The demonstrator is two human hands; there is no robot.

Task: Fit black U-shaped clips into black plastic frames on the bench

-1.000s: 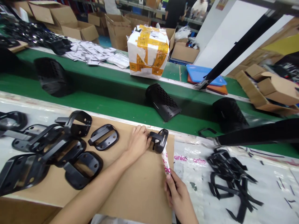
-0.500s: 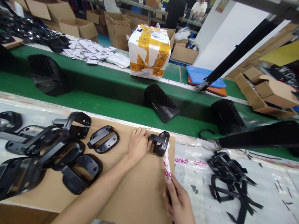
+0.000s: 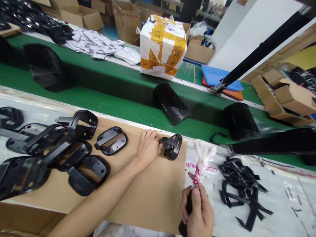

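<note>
Head view: left hand (image 3: 148, 148) touches bracket (image 3: 172, 147) (right hand (image 3: 197, 210) grips white wrap (image 3: 203, 156)).

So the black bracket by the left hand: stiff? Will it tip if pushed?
The black bracket looks like rigid moulded plastic, probably stiff and light, given its open frame. Its glossy finish may slip on the cardboard sheet. Resting on curved edges beside the left hand, it could tip.

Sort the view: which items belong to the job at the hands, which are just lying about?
In use: left hand on glossy black plastic bracket; right hand gripping black handle with white pink-printed wrap.
Lying about: other glossy black plastic brackets on brown cardboard sheet; loose black plastic strips; white-and-orange taped parcel.
</note>
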